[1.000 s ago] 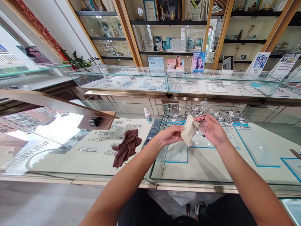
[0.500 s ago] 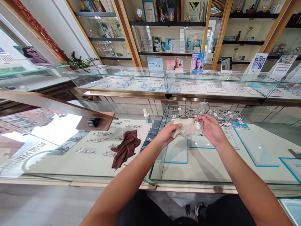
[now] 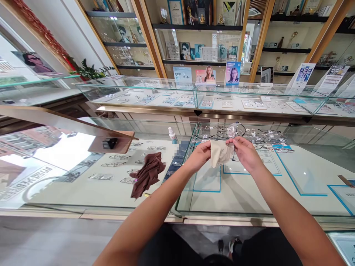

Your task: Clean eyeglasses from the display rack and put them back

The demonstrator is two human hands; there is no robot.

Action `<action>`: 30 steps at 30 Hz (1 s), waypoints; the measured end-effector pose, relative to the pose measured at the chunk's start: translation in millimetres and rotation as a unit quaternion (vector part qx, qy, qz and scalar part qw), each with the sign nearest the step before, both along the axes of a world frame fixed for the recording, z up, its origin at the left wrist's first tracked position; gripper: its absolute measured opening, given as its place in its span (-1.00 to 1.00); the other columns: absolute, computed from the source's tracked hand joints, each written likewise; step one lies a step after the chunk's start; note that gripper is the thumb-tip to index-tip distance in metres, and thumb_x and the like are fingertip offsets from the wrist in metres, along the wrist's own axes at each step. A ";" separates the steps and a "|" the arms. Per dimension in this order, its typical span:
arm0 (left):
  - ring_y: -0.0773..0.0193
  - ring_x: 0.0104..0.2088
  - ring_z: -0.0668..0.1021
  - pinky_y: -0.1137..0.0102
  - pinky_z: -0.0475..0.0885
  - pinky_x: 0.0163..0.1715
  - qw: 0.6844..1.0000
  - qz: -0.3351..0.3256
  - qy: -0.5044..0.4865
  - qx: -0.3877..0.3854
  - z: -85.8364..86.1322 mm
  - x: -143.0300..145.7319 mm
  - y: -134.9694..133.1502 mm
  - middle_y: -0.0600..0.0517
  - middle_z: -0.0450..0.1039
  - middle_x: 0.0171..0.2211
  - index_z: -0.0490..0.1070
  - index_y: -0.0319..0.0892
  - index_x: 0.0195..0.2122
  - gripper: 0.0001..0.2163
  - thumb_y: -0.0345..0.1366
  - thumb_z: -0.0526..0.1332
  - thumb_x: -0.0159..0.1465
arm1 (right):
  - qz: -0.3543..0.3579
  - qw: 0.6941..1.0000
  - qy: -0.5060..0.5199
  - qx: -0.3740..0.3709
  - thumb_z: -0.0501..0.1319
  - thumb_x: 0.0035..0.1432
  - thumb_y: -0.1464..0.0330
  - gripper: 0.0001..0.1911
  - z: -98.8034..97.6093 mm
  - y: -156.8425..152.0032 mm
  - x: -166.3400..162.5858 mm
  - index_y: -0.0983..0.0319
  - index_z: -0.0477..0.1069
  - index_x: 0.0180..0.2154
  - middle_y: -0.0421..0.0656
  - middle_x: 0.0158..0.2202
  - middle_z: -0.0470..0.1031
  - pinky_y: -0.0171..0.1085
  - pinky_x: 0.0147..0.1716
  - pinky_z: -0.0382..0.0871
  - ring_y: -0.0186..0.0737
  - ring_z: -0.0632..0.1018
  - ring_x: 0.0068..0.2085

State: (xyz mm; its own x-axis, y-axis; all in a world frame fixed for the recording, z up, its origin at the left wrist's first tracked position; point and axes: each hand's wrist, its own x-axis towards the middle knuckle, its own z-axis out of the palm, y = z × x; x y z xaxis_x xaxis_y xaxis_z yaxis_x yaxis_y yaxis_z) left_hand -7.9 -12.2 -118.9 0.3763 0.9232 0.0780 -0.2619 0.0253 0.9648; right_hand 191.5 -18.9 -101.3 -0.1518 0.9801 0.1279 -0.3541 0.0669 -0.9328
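Note:
My left hand (image 3: 200, 156) pinches a cream cleaning cloth (image 3: 220, 154), which hangs in folds between my two hands. My right hand (image 3: 246, 152) is closed on a pair of eyeglasses (image 3: 236, 130) with a thin dark frame, held on edge above the glass counter. One lens points up and away from me; the other is partly behind the cloth and my right fingers. The cloth touches the lower part of the glasses. Many more eyeglasses (image 3: 269, 132) lie on the counter just beyond my right hand.
A brown cloth (image 3: 149, 171) lies crumpled on the glass display counter (image 3: 238, 205) at left. Behind it stands a white spray bottle (image 3: 171, 135). A wooden stand (image 3: 122, 142) juts in from the left. Another display case (image 3: 166, 96) with advert cards runs along the back.
My left hand has shifted its grip on the cream cloth, which now hangs lower and more folded. The glasses have turned slightly and tilted in my right hand.

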 end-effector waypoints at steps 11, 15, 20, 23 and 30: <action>-0.01 0.09 0.58 0.22 0.46 0.11 0.997 -0.006 -0.001 0.079 -8.1 3.2 -0.1 -0.10 0.62 -0.12 0.59 -0.17 -0.17 -0.51 -0.18 0.66 -0.10 | -0.019 0.999 -0.032 0.011 0.56 -0.08 0.00 -0.61 -4.2 -5.8 -9.1 0.11 0.55 -0.43 -0.19 -0.28 0.68 -0.14 0.09 0.36 -0.11 0.59 -0.06; 0.00 0.09 0.59 0.25 0.47 0.08 0.996 0.001 0.006 0.087 -13.7 5.8 0.1 -0.12 0.62 -0.06 0.57 -0.16 -0.12 -0.48 -0.18 0.66 -0.09 | -0.018 0.999 -0.038 0.013 0.57 -0.10 -0.01 -0.60 -6.0 -6.8 -10.6 0.10 0.55 -0.42 -0.18 -0.26 0.69 -0.12 0.13 0.36 -0.08 0.60 -0.03; 0.06 0.03 0.60 0.30 0.47 0.01 0.994 0.017 0.024 0.107 -19.0 4.2 3.9 -0.13 0.60 0.00 0.54 -0.18 -0.09 -0.48 -0.15 0.65 -0.03 | -0.023 0.998 -0.052 0.025 0.58 -0.14 -0.07 -0.54 -5.6 -8.0 -10.6 0.10 0.57 -0.41 -0.18 -0.25 0.69 -0.09 0.16 0.36 -0.04 0.60 0.01; 0.05 0.06 0.59 0.30 0.46 0.02 0.994 0.016 0.019 0.110 -20.0 1.7 6.1 -0.15 0.59 0.04 0.51 -0.18 -0.04 -0.45 -0.12 0.64 0.01 | -0.030 0.997 -0.056 0.031 0.59 -0.19 -0.11 -0.51 -3.5 -8.1 -8.9 0.09 0.58 -0.41 -0.18 -0.24 0.69 -0.08 0.16 0.37 -0.03 0.61 0.01; 0.07 0.03 0.60 0.32 0.48 -0.01 0.993 -0.050 0.033 0.099 -8.3 2.6 -1.7 -0.14 0.59 0.01 0.54 -0.19 0.04 -0.45 -0.06 0.58 0.10 | -0.033 0.997 -0.060 0.043 0.59 -0.17 -0.12 -0.50 0.8 -9.5 -5.0 0.09 0.57 -0.40 -0.17 -0.23 0.66 -0.07 0.14 0.39 -0.01 0.61 0.01</action>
